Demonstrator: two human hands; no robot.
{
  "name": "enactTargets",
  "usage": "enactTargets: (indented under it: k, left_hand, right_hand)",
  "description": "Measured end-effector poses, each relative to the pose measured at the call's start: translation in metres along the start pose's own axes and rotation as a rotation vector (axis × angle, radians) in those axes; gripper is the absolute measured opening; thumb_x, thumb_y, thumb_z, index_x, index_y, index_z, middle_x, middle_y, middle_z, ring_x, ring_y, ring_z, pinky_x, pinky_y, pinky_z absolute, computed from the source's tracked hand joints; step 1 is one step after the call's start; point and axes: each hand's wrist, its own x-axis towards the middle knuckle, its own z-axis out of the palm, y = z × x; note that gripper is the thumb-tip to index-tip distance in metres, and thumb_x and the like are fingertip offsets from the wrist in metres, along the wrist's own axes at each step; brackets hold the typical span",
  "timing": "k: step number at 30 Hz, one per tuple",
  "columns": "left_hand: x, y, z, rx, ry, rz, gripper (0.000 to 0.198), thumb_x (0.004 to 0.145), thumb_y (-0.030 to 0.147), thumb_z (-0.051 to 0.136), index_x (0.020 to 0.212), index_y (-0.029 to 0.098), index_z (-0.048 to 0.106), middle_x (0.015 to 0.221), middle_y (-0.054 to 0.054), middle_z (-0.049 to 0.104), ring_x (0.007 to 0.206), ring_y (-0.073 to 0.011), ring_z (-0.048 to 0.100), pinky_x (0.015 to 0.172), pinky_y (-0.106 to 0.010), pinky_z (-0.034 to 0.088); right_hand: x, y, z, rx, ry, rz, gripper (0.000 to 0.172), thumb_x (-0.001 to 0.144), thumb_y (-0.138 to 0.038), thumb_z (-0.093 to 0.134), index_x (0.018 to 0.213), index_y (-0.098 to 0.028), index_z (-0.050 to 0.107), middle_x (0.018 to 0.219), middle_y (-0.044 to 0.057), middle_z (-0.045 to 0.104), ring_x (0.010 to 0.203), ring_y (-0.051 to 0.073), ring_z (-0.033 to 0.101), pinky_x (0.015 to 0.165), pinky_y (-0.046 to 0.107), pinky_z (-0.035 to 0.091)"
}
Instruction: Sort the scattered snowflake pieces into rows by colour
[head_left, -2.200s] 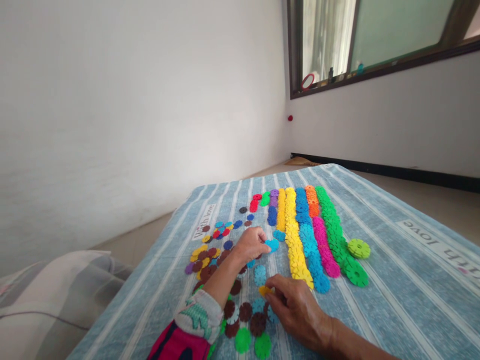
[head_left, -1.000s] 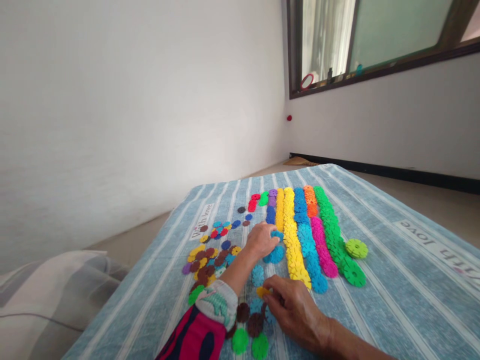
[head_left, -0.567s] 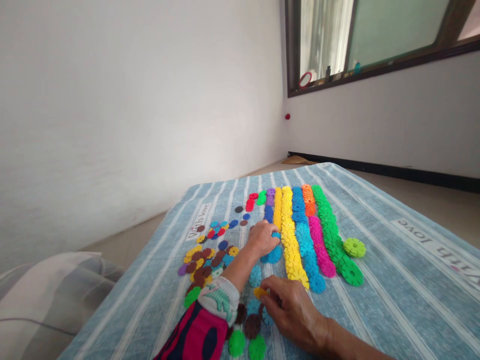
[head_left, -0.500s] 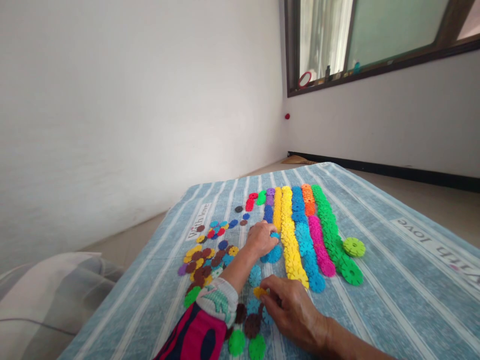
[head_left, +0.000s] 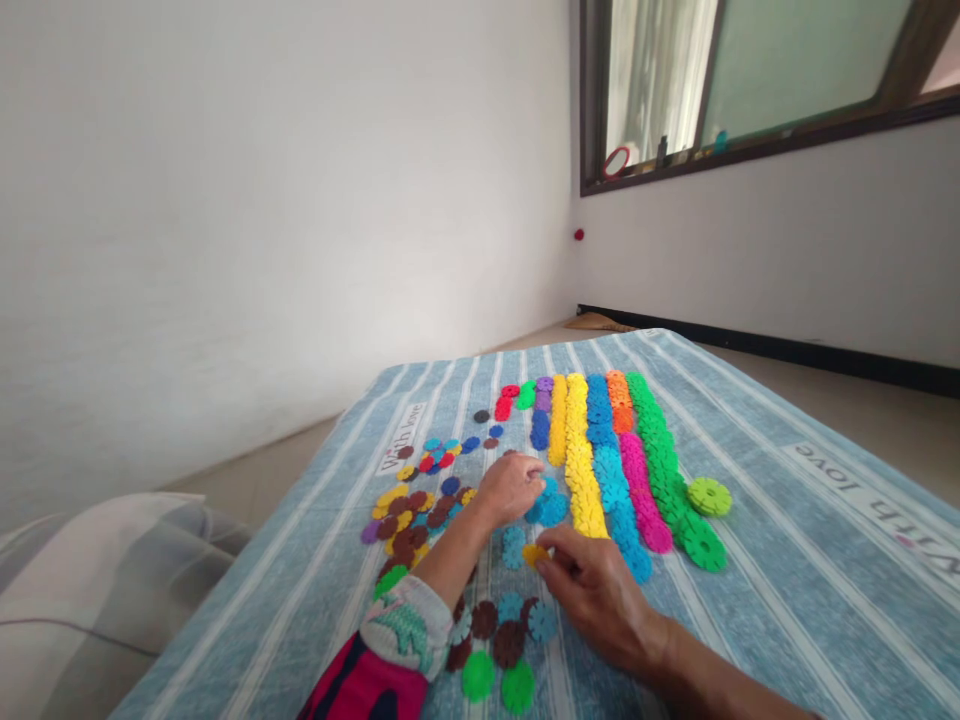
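Note:
My right hand (head_left: 604, 595) pinches a yellow-orange notched plastic disc (head_left: 534, 555) between thumb and fingers. Further off, my left hand (head_left: 511, 488) hovers with curled fingers beside a small group of blue discs (head_left: 549, 503); whether anything is in them is hidden. Just beyond it ends a yellow-orange row of overlapping discs (head_left: 557, 420). A longer bright yellow row (head_left: 579, 455) runs alongside, its near end partly behind my right hand. Below my left wrist lie loose brown discs (head_left: 510, 643) and green discs (head_left: 478, 677).
Further right are blue (head_left: 600, 410), orange, magenta (head_left: 643, 490) and green rows (head_left: 660, 450). A lime disc (head_left: 709, 496) sits beside the green one. Mixed discs (head_left: 405, 520) lie scattered left of my left arm. A striped blue cloth (head_left: 300, 580) covers the table; a white wall stands behind.
My left hand has drawn back slightly from the near end of the yellow-orange row. My right hand, still pinching the disc, has moved a little forward.

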Motion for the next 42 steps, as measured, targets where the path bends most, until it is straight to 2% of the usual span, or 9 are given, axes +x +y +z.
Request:
enactTargets:
  k: [5,10,14,18,21,24,28,37,42]
  left_hand:
    - [-0.031,-0.005,-0.012,-0.018,0.072,0.088,0.019,0.075,0.016,0.052,0.085,0.018,0.068,0.085,-0.003,0.068,0.085,-0.0167,0.061,0.078,-0.025,0.044]
    - [-0.072,-0.012,-0.018,-0.006,0.105,0.122,0.019,0.079,0.014,0.05,0.085,0.018,0.067,0.088,-0.005,0.068,0.089,-0.0182,0.061,0.082,-0.028,0.046]
    - [-0.096,-0.019,-0.01,-0.021,0.203,0.132,0.016,0.08,0.013,0.051,0.084,0.018,0.066,0.087,-0.005,0.067,0.088,-0.0177,0.06,0.08,-0.028,0.046]
    - [-0.103,-0.025,0.0,0.017,0.292,0.125,0.019,0.084,0.014,0.046,0.078,0.018,0.064,0.08,-0.005,0.065,0.083,-0.0176,0.058,0.075,-0.028,0.046]
    - [-0.103,-0.029,0.006,0.056,0.355,0.113,0.022,0.087,0.016,0.044,0.074,0.018,0.062,0.076,-0.005,0.063,0.078,-0.0176,0.057,0.071,-0.028,0.046]
    - [-0.103,-0.031,0.009,0.081,0.403,0.127,0.023,0.088,0.016,0.043,0.073,0.018,0.061,0.074,-0.005,0.062,0.076,-0.0172,0.056,0.069,-0.027,0.045]
    - [-0.102,-0.032,0.008,0.115,0.447,0.133,0.024,0.088,0.016,0.043,0.073,0.018,0.061,0.073,-0.005,0.062,0.077,-0.0173,0.056,0.071,-0.028,0.045]
    - [-0.098,-0.043,0.0,0.142,0.463,-0.074,0.022,0.087,0.016,0.044,0.074,0.018,0.062,0.079,-0.005,0.064,0.081,-0.0175,0.058,0.075,-0.028,0.046]
    - [-0.096,-0.048,0.0,0.106,0.476,-0.136,0.02,0.085,0.016,0.047,0.076,0.019,0.064,0.083,-0.004,0.066,0.085,-0.0177,0.059,0.078,-0.028,0.045]
  right_hand:
    - [0.023,0.005,-0.035,-0.069,0.094,0.073,0.025,0.088,-0.035,0.047,0.095,-0.017,0.063,0.061,-0.004,0.052,0.055,0.012,0.05,0.053,0.022,0.037]
    - [0.074,0.002,-0.07,-0.581,-0.016,0.16,0.027,0.09,-0.027,0.043,0.105,-0.016,0.062,0.071,0.001,0.062,0.066,0.015,0.06,0.057,0.022,0.039]
    - [0.116,0.006,-0.071,-0.738,-0.14,0.176,0.023,0.084,-0.019,0.052,0.1,-0.017,0.068,0.086,0.005,0.069,0.079,0.019,0.063,0.065,0.024,0.04]
    - [0.139,0.013,-0.06,-0.878,-0.295,0.211,0.02,0.082,-0.013,0.056,0.096,-0.018,0.069,0.094,0.007,0.07,0.09,0.021,0.064,0.073,0.027,0.042]
    - [0.146,0.014,-0.054,-0.956,-0.389,0.242,0.014,0.089,-0.021,0.058,0.1,-0.016,0.066,0.099,0.006,0.067,0.092,0.02,0.062,0.08,0.034,0.046]
    - [0.15,0.013,-0.052,-1.012,-0.465,0.257,0.019,0.093,-0.03,0.058,0.104,-0.016,0.062,0.105,0.005,0.063,0.095,0.02,0.061,0.084,0.041,0.049]
    - [0.152,0.011,-0.051,-1.061,-0.53,0.264,0.02,0.093,-0.03,0.059,0.106,-0.016,0.062,0.109,0.006,0.062,0.097,0.021,0.061,0.084,0.041,0.05]
    - [0.145,0.003,-0.052,-1.123,-0.454,0.248,0.022,0.093,-0.029,0.058,0.111,-0.017,0.061,0.111,0.006,0.062,0.1,0.022,0.06,0.086,0.043,0.048]
    - [0.132,-0.006,-0.046,-1.142,-0.396,0.212,0.021,0.09,-0.017,0.054,0.109,-0.017,0.064,0.105,0.011,0.067,0.1,0.024,0.062,0.081,0.035,0.045]
